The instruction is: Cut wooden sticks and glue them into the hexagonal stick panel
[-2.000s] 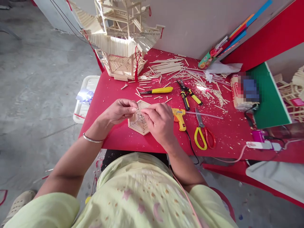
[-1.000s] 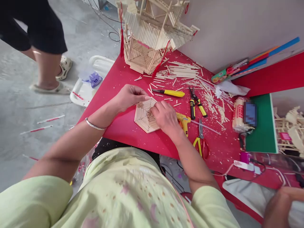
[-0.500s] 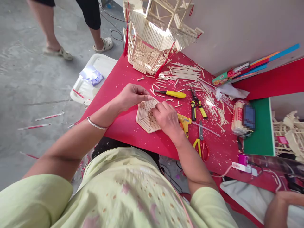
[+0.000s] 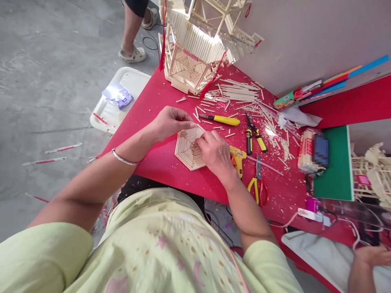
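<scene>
A flat hexagonal panel of thin wooden sticks, laid in rings around its centre, rests on the red table in front of me. Over its upper left edge, my left hand is closed, thumb and fingertips pinched together; what lies between them is too small to make out. My right hand is closed too, its fingertips bent down at the panel's centre and right side, hiding that part. Anything in its pinch is hidden. Just right of that hand lies a yellow glue gun with a clear glue stick.
A yellow craft knife, cutting pliers and scissors lie nearby. Behind are loose sticks and a stick-built pavilion with red tassels. A green board is at right. Another person's hand shows lower right; someone's leg is upper left.
My hands and the panel have barely moved. The person at upper left has stepped to the right. The other person's hand at lower right has shifted.
</scene>
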{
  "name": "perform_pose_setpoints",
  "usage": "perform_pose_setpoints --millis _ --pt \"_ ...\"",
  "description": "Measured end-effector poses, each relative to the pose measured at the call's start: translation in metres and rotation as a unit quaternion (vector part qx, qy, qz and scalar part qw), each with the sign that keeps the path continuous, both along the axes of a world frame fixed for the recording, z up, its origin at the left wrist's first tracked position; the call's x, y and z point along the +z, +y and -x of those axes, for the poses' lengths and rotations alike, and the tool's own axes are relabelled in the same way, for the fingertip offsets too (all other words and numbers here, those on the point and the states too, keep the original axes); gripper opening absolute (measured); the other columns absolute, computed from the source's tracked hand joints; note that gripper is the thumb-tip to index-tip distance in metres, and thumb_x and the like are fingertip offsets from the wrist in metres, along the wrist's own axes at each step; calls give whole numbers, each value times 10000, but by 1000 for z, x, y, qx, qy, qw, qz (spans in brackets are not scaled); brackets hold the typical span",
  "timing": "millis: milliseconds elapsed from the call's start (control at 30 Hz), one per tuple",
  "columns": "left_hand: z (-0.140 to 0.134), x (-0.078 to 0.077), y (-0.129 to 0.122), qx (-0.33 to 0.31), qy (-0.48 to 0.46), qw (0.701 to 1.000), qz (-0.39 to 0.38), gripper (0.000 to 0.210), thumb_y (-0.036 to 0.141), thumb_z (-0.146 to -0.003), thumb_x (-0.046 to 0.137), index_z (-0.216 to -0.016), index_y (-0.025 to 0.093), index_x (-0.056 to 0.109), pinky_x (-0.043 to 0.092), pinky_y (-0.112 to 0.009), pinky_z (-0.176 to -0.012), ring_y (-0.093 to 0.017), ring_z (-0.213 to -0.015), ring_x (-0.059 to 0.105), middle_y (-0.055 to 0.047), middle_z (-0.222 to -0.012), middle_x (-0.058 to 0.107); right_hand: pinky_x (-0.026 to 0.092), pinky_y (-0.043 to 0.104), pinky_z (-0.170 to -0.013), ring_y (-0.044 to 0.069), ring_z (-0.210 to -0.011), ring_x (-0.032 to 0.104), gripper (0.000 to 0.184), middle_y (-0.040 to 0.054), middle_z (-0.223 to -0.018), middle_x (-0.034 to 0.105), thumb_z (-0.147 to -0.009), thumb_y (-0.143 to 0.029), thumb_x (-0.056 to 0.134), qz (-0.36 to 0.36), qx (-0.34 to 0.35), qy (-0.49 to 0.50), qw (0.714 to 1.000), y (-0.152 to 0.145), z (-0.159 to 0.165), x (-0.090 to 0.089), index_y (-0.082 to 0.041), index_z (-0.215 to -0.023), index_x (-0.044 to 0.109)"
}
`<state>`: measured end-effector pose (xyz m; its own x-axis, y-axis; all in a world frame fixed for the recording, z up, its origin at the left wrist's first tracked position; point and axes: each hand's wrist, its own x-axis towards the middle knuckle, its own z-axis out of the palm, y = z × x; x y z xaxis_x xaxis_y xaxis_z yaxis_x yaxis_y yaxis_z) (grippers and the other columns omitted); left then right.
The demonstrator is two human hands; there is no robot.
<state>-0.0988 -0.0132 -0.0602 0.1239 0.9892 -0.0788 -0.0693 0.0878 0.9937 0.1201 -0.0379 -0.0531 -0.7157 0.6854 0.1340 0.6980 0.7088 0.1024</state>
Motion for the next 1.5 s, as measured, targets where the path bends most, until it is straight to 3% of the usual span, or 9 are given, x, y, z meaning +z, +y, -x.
perform_pose_setpoints --millis 433,733,900,1167,1367,1500 --pt "2 -6 1 -4 8 1000 -23 251 354 -719 875 -760 125 780 432 -260 -571 -116 -613 588 -38 -695 700 333 381 -756 253 -982 514 333 95 -1064 684 -1116 -218 408 19 -2 -58 998 3 6 1 -198 -1084 740" --pt "5 -22 9 5 93 993 -72 244 350 -733 850 -776 115 803 417 -264 -557 -137 -610 594 -42 -648 696 336 383 -756 252 -978 507 342 92 -1040 673 -1114 -206 395 1 14 -73 997 5 7 -1 -197 -1046 730" --pt "4 -22 9 8 89 994 -66 245 360 -718 854 -765 126 801 423 -271 -562 -139 -607 593 -50 -671 711 355 397 -762 261 -991 515 366 99 -1040 680 -1104 -173 378 0 26 -70 997 5 8 -2 -207 -1027 735" --pt "3 -22 9 9 128 990 -65 233 351 -730 815 -765 120 799 401 -269 -559 -134 -598 560 -47 -649 694 405 376 -776 256 -1005 536 334 97 -1027 693 -1108 -216 426 6 6 -4 1000 6 -3 9 -217 -1058 757" --pt "4 -14 6 52 201 970 -125 196 190 -741 611 -802 149 793 411 -288 -627 -133 -668 536 -66 -859 730 457 369 -832 258 -1019 577 300 92 -1010 684 -1094 -237 459 5 -26 54 998 -2 -16 20 -205 -1082 757" --pt "4 -3 1 24 193 976 -95 191 172 -762 490 -648 166 643 385 -307 -616 -150 -638 495 -39 -662 601 486 389 -902 265 -1033 610 276 105 -1050 704 -1078 -241 482 10 -103 134 986 -23 -31 16 -215 -1199 729"
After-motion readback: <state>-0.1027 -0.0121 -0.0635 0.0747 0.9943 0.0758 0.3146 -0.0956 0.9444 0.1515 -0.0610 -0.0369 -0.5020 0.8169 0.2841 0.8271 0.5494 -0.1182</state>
